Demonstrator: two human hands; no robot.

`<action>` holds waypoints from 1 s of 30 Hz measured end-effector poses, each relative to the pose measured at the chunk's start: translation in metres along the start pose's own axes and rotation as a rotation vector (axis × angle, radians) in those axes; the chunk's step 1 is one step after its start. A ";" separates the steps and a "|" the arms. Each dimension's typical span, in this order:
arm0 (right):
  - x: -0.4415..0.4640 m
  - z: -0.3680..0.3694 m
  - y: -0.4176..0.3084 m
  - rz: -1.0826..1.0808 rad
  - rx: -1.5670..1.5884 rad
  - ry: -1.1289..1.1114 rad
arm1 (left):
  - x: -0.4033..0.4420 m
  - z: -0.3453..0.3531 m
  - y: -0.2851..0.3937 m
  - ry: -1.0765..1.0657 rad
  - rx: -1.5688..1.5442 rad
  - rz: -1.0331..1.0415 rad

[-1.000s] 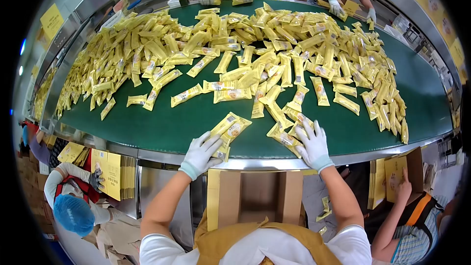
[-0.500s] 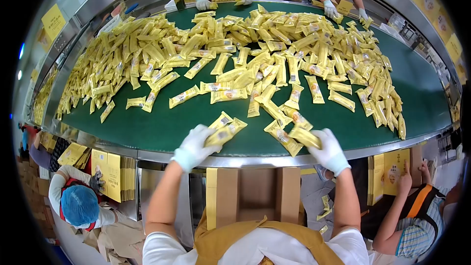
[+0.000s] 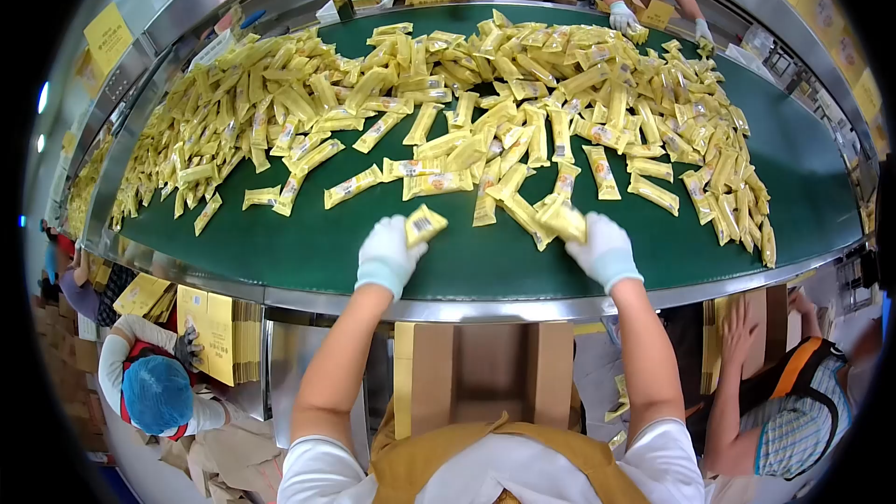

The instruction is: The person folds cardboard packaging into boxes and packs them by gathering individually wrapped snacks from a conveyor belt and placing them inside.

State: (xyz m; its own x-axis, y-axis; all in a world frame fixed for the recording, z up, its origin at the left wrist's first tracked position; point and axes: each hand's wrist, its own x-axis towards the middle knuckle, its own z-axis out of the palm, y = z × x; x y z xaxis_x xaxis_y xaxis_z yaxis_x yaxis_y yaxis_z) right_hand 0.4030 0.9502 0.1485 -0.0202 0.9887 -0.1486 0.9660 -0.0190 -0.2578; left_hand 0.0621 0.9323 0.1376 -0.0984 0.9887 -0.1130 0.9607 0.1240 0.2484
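Observation:
My left hand [image 3: 389, 250], in a white glove, is closed on a yellow snack packet [image 3: 426, 225] whose printed end points up toward me; whether a second one lies behind it I cannot tell. My right hand [image 3: 602, 247], also gloved, grips yellow snack packets [image 3: 563, 221] just above the green belt [image 3: 345, 243]; how many is hidden. Beyond both hands a broad heap of the same packets [image 3: 308, 84] covers the belt. A few loose ones, such as a packet [image 3: 439, 184] lying flat, are closest to my hands.
An open cardboard box [image 3: 434, 373] stands against my apron, below the belt's metal edge [image 3: 467, 310]. Co-workers' gloved hands [image 3: 623, 17] work across the belt. On the left, a person in a blue hair cap [image 3: 157, 394] handles yellow cartons [image 3: 210, 331]; another person [image 3: 803, 401] is at right.
Both hands have moved slightly inward and up over the belt with packets. The loose packets near my right hand have been gathered up. Across the belt, a co-worker has lifted some packets.

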 end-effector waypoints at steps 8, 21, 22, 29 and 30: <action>0.020 0.060 0.011 -0.064 -0.268 0.168 | 0.019 0.019 -0.002 -0.142 0.232 -0.035; -0.022 0.020 0.029 -0.150 -0.300 -0.055 | -0.018 0.025 -0.029 -0.032 0.143 0.117; -0.015 0.009 0.019 -0.109 -0.364 -0.172 | -0.020 0.028 -0.031 0.009 0.204 0.154; 0.033 -0.032 -0.030 -0.119 0.278 -0.277 | -0.016 0.000 -0.043 -0.284 0.138 0.174; 0.042 -0.024 -0.039 -0.073 0.303 -0.292 | -0.004 -0.002 -0.057 -0.148 -0.027 0.171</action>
State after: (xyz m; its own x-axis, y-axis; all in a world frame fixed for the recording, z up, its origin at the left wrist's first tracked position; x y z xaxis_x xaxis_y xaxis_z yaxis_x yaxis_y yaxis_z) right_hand 0.3711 0.9961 0.1752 -0.2004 0.9061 -0.3725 0.8407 -0.0362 -0.5403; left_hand 0.0074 0.9215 0.1261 0.1067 0.9727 -0.2061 0.9525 -0.0405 0.3020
